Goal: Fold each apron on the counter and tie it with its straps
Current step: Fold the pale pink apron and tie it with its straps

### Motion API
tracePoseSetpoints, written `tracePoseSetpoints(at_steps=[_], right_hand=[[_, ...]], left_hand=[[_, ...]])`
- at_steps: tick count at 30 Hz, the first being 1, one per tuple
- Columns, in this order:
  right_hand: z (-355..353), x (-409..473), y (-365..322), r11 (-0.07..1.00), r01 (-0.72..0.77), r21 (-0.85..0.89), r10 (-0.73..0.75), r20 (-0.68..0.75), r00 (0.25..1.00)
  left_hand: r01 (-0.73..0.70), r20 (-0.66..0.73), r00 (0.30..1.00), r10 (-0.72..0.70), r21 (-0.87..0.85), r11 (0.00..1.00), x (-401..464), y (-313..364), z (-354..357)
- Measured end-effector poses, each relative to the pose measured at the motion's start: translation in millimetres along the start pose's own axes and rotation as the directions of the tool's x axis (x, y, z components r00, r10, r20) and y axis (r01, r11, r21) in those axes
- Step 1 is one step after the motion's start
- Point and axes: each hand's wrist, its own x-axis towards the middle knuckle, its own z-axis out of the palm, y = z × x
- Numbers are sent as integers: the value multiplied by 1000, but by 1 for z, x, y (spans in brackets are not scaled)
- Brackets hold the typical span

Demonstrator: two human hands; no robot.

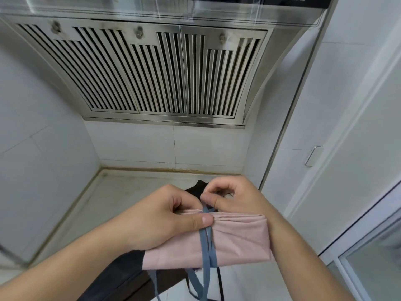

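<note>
Above the counter [138, 185], folded pink apron [236, 240] between both hands, left hand [165, 216] and right hand [234, 196] fingers apparently pinching blue straps [205, 242].

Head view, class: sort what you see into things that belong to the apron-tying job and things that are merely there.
Part of the job:
pink folded apron
blue-grey straps
left hand, holding the bundle
right hand, pinching the straps
dark apron underneath
counter

Merely there:
range hood
wall tiles
door handle

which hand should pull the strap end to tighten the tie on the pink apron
Right. The right hand already pinches the blue strap at the bundle's top edge, while the left hand's thumb pins the folded pink apron.
</note>
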Motion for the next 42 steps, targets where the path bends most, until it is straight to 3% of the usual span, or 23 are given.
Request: tracePoseSetpoints(at_steps=[1, 2, 3, 4, 5, 6, 8, 10, 12, 14, 17, 20, 22, 26, 29, 31, 35, 37, 39, 42], right_hand=[[1, 0, 5, 999, -39, -29, 33, -194, 980], [-1, -1, 10, 995, -90, 45, 100, -401, 911], [-6, -4, 16, 970, -78, 229, 196, -557, 807], [-11, -9, 22, 893, -6, 450, 310, -605, 733], [-14, -16, 26, 781, 74, 621, 388, -574, 722], [-10, -24, 27, 680, 108, 726, 407, -495, 767], [12, -38, 36, 583, 53, 811, 339, -302, 891], [37, -48, 38, 624, -106, 774, 240, -61, 969], [51, -54, 34, 730, -193, 655, 129, 146, 981], [51, -57, 31, 701, -204, 683, 61, 228, 972], [39, -57, 27, 593, -262, 761, 147, 218, 965], [22, -47, 21, 675, -342, 653, 204, 280, 938], [10, -40, 17, 739, -405, 538, 260, 327, 909], [-11, -32, -13, 945, -291, 147, 239, 291, 926], [-10, -31, -35, 968, -161, -194, 180, 84, 980], [2, -38, -44, 967, -118, -224, 126, 22, 992], [33, -54, -35, 980, -135, 148, 146, -66, 987], [49, -62, -23, 926, -168, 337, 207, -84, 975], [61, -66, -10, 849, -215, 482, 280, -66, 958], [66, -64, 3, 653, -248, 716, 341, 15, 940]], left_hand=[[21, -41, 999, -20, 17, 1000, 0, -2, 0], [43, -91, 995, -40, 27, 999, 0, -5, -1], [61, -153, 987, -56, 27, 998, 0, -7, -2], [78, -225, 972, -73, 13, 997, 1, -8, -4], [92, -301, 949, -93, -15, 996, 1, -9, -6], [102, -372, 921, -114, -52, 993, 2, -10, -8], [98, -456, 877, -153, -142, 985, 3, -10, -8], [73, -479, 861, -175, -223, 972, 7, -9, -5], [37, -467, 868, -171, -283, 959, 11, -8, -2], [6, -406, 903, -143, -321, 947, 13, -10, 0], [-43, -171, 985, -21, -361, 932, 9, -16, -8], [-39, 144, 986, 78, -253, 967, 2, -13, -15], [4, 292, 956, 26, -100, 995, 1, -10, -11], [75, 140, 984, -108, 223, 972, 6, -20, 5], [159, 12, 986, -166, 227, 961, 9, -26, 7], [186, -68, 982, -176, 186, 965, 9, -27, 6], [155, -263, 954, -145, 19, 988, 9, -32, 0], [97, -357, 917, -176, -228, 969, 9, -39, -6], [34, -338, 917, -211, -460, 887, 7, -45, -10], [39, -183, 966, -182, -592, 805, 4, -46, -9]])
